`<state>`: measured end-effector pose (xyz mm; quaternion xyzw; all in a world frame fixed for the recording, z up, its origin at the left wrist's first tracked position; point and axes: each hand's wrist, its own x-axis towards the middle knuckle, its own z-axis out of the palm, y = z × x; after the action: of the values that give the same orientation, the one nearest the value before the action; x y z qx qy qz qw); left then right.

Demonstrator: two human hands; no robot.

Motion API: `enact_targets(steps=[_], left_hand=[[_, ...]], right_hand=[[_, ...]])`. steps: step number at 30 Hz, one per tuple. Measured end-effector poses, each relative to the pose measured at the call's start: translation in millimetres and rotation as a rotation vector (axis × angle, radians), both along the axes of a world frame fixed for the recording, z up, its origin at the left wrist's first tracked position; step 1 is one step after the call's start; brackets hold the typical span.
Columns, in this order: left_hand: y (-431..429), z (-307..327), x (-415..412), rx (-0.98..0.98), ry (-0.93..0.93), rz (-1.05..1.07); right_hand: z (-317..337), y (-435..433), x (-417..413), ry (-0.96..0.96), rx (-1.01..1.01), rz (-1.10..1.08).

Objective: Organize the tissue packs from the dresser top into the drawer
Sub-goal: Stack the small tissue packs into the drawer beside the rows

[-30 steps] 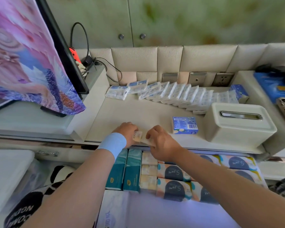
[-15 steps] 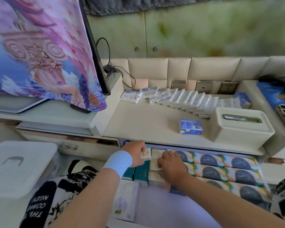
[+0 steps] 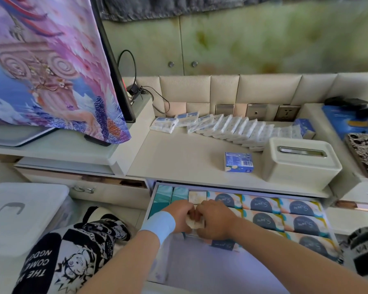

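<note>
Both my hands are down in the open drawer [image 3: 152,200]. My left hand [image 3: 179,215], with a pale blue wristband, and my right hand [image 3: 215,220] together grip a small cream tissue pack [image 3: 194,223] over a column of similar cream packs [image 3: 197,197]. Teal packs [image 3: 164,196] fill the drawer's left side, and orange-and-blue packs with dark ovals [image 3: 261,205] fill its right. On the dresser top [image 3: 174,158] a leaning row of white tissue packs [image 3: 232,128] runs along the back, and one blue pack [image 3: 238,162] lies flat.
A cream tissue box [image 3: 300,162] stands at the right of the dresser top. A cloth-covered screen [image 3: 51,66] rises on the left, with cables [image 3: 140,92] behind it. A white lidded bin [image 3: 23,215] sits lower left beside a printed black-and-white garment [image 3: 72,255].
My hands carried the small cream pack from the dresser's front edge down into the drawer. The view has tilted and shifted left, showing more of the drawer.
</note>
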<state>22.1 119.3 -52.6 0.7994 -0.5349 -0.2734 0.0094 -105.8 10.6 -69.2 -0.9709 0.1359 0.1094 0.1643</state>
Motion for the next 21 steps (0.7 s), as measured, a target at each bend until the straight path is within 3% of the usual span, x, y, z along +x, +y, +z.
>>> enact_targets(steps=[6,13,21], left_hand=[[-1.4,-6.4,-0.5,0.048,-0.153,-0.128],[3.0,-14.0,1.8,0.023,-0.172,-0.069],[-12.9,-4.9,11.1,0.126,-0.244,-0.154]], right_hand=[[-25.5,9.7,-2.0,-0.042,-0.208,0.068],[-30.8,10.4,1.1,-0.164,-0.233,0.057],[-21.8,1.7,7.5,-0.076,-0.166,-0.022]])
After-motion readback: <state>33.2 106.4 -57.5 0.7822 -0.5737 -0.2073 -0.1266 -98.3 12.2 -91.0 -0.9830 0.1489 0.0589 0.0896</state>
